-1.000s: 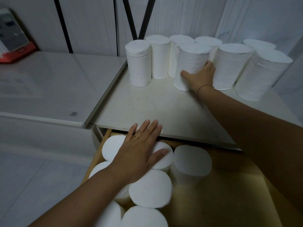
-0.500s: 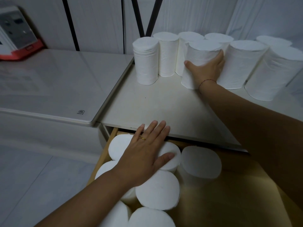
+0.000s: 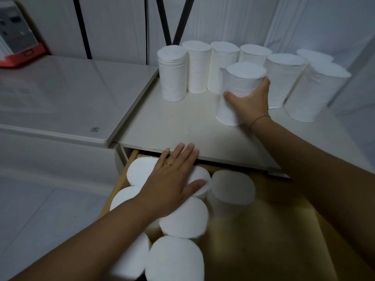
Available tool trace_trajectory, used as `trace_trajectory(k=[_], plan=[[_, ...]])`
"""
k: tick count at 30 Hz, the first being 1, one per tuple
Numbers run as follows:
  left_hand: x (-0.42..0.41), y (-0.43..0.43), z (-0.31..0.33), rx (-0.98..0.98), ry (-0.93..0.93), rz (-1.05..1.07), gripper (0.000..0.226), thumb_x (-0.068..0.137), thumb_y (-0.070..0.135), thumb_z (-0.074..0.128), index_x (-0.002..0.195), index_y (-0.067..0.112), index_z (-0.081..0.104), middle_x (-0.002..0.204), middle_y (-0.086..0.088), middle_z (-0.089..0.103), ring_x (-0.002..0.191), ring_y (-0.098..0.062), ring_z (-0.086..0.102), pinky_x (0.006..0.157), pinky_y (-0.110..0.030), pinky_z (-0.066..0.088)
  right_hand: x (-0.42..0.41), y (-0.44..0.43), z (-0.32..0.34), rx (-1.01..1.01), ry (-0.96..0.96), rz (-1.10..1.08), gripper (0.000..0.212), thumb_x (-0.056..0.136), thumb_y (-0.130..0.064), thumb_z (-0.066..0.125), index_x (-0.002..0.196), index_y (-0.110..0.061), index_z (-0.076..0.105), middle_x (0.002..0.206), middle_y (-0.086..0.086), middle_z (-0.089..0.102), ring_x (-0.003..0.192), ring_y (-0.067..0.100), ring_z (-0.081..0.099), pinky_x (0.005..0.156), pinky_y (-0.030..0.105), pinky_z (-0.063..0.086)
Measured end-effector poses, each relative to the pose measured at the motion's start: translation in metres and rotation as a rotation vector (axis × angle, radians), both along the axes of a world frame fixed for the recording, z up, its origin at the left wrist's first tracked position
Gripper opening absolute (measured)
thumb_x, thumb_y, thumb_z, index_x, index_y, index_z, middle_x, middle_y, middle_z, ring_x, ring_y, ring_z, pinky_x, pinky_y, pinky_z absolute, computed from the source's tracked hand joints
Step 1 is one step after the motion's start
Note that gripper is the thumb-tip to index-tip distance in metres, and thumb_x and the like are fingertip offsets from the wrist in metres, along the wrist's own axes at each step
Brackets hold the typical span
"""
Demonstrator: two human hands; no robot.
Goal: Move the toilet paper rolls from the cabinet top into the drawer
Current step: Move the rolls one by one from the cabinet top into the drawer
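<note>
1. White cabinet top [image 3: 182, 126] carries a back row of upright rolls [image 3: 197, 65]. The open drawer [image 3: 284, 230] lies just below its front edge.
2. Right hand [image 3: 250, 102] grips the front roll [image 3: 237, 86], thumb and fingers curled round its wall. The roll's long axis is near vertical.
3. Left hand [image 3: 172, 183] rests flat, fingers straight, on the stored rolls [image 3: 184, 218].
4. Bare drawer floor lies below the front roll, toward the person and on the right. The right hand is nearer to it.

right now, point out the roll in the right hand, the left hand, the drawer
held toilet paper roll [image 3: 241, 82]: head view, upper side wall
left hand [image 3: 172, 179]: head view, back of the hand
drawer [image 3: 274, 240]: head view, bare wooden floor
</note>
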State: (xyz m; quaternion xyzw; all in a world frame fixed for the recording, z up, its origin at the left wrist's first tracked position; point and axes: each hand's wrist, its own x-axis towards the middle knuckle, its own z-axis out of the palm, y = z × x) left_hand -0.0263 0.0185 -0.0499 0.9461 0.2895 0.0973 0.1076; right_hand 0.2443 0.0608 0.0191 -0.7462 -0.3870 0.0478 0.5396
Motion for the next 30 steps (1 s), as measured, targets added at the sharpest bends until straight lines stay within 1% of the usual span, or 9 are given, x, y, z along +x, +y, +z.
trace_trajectory(k=[6,11,15,19,22,24,26,28,30], plan=[[-0.004,-0.015,0.002,0.037,0.067,-0.014,0.080,0.082,0.069,0.000,0.151,0.029,-0.006,0.155,0.011,-0.020,0.143,-0.007,-0.023,0.116,-0.030,-0.015,-0.018,-0.054,-0.001,0.000,0.021,0.095,0.101,0.064,-0.038,0.080,0.139,-0.013,0.016,0.141,0.006,0.034,0.129,0.021,0.037,0.108,0.031,0.033],[-0.009,-0.040,-0.005,0.060,0.116,-0.077,0.074,0.090,0.063,0.010,0.152,0.026,-0.002,0.160,0.005,-0.013,0.145,-0.011,-0.019,0.117,-0.031,-0.013,-0.032,-0.098,-0.001,-0.002,0.044,0.121,0.098,0.065,-0.036,0.080,0.138,-0.015,0.018,0.141,0.005,0.035,0.125,0.017,0.037,0.100,0.024,0.031],[-0.011,-0.049,-0.009,0.092,0.154,-0.083,0.072,0.093,0.061,0.014,0.152,0.024,-0.003,0.160,0.004,-0.013,0.145,-0.013,-0.018,0.118,-0.033,-0.013,-0.041,-0.126,0.001,-0.012,0.029,0.120,0.096,0.066,-0.034,0.081,0.137,-0.014,0.020,0.139,0.006,0.037,0.125,0.019,0.039,0.099,0.025,0.033],[-0.011,-0.052,-0.012,0.089,0.159,-0.081,0.073,0.091,0.062,0.012,0.152,0.024,-0.003,0.159,0.005,-0.013,0.145,-0.012,-0.019,0.114,-0.030,-0.017,-0.049,-0.157,0.001,-0.016,0.067,0.153,0.098,0.065,-0.034,0.082,0.138,-0.018,0.019,0.138,0.002,0.038,0.123,0.018,0.040,0.102,0.034,0.039],[-0.012,-0.053,-0.013,0.073,0.151,-0.068,0.071,0.093,0.061,0.014,0.152,0.025,-0.002,0.159,0.007,-0.011,0.145,-0.011,-0.017,0.114,-0.029,-0.017,-0.055,-0.186,-0.001,-0.018,0.082,0.196,0.097,0.063,-0.031,0.083,0.137,-0.025,0.019,0.127,-0.007,0.039,0.117,0.013,0.041,0.095,0.029,0.041],[-0.013,-0.054,-0.015,0.073,0.155,-0.062,0.070,0.093,0.061,0.014,0.152,0.026,-0.003,0.160,0.007,-0.012,0.145,-0.010,-0.017,0.116,-0.031,-0.015,-0.057,-0.208,-0.003,-0.027,0.102,0.214,0.098,0.062,-0.026,0.083,0.137,-0.026,0.020,0.125,-0.009,0.039,0.117,0.012,0.041,0.095,0.029,0.041],[-0.013,-0.055,-0.015,0.063,0.158,-0.061,0.070,0.093,0.060,0.015,0.152,0.026,-0.003,0.160,0.007,-0.011,0.145,-0.010,-0.017,0.117,-0.031,-0.013,-0.057,-0.229,-0.006,-0.044,0.117,0.236,0.098,0.061,-0.021,0.084,0.137,-0.023,0.022,0.126,-0.008,0.040,0.118,0.013,0.041,0.096,0.029,0.042],[-0.013,-0.055,-0.016,0.050,0.154,-0.061,0.071,0.092,0.061,0.013,0.152,0.026,-0.003,0.159,0.008,-0.011,0.145,-0.009,-0.017,0.117,-0.031,-0.012,-0.059,-0.246,-0.009,-0.078,0.073,0.261,0.098,0.060,-0.015,0.085,0.136,-0.020,0.024,0.124,-0.008,0.041,0.114,0.007,0.042,0.089,0.015,0.042],[-0.014,-0.055,-0.016,0.042,0.151,-0.063,0.073,0.090,0.063,0.011,0.152,0.026,-0.002,0.159,0.008,-0.011,0.145,-0.009,-0.016,0.117,-0.031,-0.012,-0.058,-0.259,-0.014,-0.060,-0.015,0.289,0.089,0.058,-0.004,0.085,0.126,-0.023,0.032,0.113,-0.009,0.047,0.101,-0.004,0.049,0.076,0.001,0.041]])
